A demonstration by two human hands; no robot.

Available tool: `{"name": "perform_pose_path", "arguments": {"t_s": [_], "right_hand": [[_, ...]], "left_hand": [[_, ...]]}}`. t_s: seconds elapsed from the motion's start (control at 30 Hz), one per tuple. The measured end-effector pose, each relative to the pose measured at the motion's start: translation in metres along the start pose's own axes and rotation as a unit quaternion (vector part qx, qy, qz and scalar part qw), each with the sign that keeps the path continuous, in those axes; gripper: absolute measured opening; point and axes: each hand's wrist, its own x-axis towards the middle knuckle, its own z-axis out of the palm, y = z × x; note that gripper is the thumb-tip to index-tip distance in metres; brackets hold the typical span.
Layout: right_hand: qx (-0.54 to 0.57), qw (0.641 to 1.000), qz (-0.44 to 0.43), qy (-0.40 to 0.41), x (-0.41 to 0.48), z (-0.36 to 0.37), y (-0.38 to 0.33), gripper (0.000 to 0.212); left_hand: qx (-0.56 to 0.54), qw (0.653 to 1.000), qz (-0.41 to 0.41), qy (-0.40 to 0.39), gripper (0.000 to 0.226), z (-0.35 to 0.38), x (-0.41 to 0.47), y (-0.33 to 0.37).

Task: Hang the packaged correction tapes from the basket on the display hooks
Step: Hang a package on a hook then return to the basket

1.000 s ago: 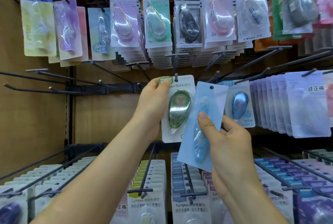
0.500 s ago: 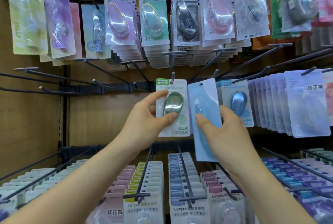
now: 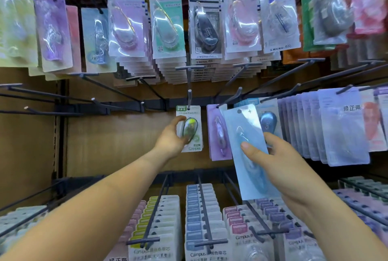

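Left hand point(image 3: 173, 136) grips the green pack point(image 3: 192, 129) hung on its hook point(image 3: 189, 97), right hand point(image 3: 279, 162) pinches the blue pack point(image 3: 241, 130) by its lower half, long axis near upright, punch hole point(image 3: 239, 111) uppermost just below the neighbouring hook tip point(image 3: 239, 89), which the right hand is nearer.

- The left hand point(image 3: 172, 138) covers the left side of the green-and-white carded correction tape point(image 3: 195, 135).
- The right hand point(image 3: 279, 168) hides the lower right edge of the pale blue plastic packet point(image 3: 243, 132).
- The bottom-row white packets point(image 3: 216, 229) run off the frame.
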Motion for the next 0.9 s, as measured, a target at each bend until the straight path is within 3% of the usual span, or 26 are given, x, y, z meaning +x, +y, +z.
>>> {"name": "perform_pose_path", "arguments": {"t_s": [0.17, 0.27, 0.33, 0.37, 0.43, 0.47, 0.53, 0.6, 0.73, 0.9], "right_hand": [[0.062, 0.998, 0.004, -0.025, -0.004, -0.008, 0.002, 0.021], [0.076, 0.997, -0.004, -0.033, -0.007, -0.01, 0.002, 0.02], [0.081, 0.996, -0.012, -0.037, -0.01, -0.011, 0.002, 0.019], [0.079, 0.996, -0.018, -0.04, -0.012, -0.011, 0.003, 0.02], [0.069, 0.996, -0.033, -0.041, -0.015, -0.01, 0.005, 0.024], [0.057, 0.997, -0.041, -0.041, -0.017, -0.009, 0.005, 0.026], [0.02, 0.997, -0.062, -0.043, -0.019, -0.007, 0.006, 0.027], [-0.016, 0.995, -0.089, -0.042, -0.021, -0.005, 0.005, 0.03], [-0.061, 0.986, -0.144, -0.05, -0.027, -0.005, 0.005, 0.038], [-0.14, 0.973, -0.181, -0.015, -0.033, -0.025, 0.009, 0.029]], "left_hand": [[0.124, 0.992, -0.006, 0.003, 0.057, 0.007, 0.007, -0.003], [0.299, 0.954, 0.032, -0.009, 0.064, 0.0, -0.004, -0.001], [0.366, 0.929, 0.061, 0.003, 0.055, -0.006, -0.019, 0.009], [0.333, 0.941, 0.065, 0.004, 0.043, -0.011, -0.03, 0.02], [0.087, 0.993, 0.058, -0.057, 0.031, -0.016, -0.055, 0.045], [-0.054, 0.991, 0.056, -0.105, 0.035, -0.019, -0.07, 0.059], [-0.196, 0.962, 0.096, -0.162, 0.04, -0.027, -0.094, 0.084], [-0.223, 0.944, 0.174, -0.169, 0.029, -0.029, -0.109, 0.099], [-0.122, 0.939, 0.301, -0.11, 0.006, -0.021, -0.12, 0.107], [-0.09, 0.919, 0.382, -0.03, 0.01, -0.009, -0.131, 0.114]]}}
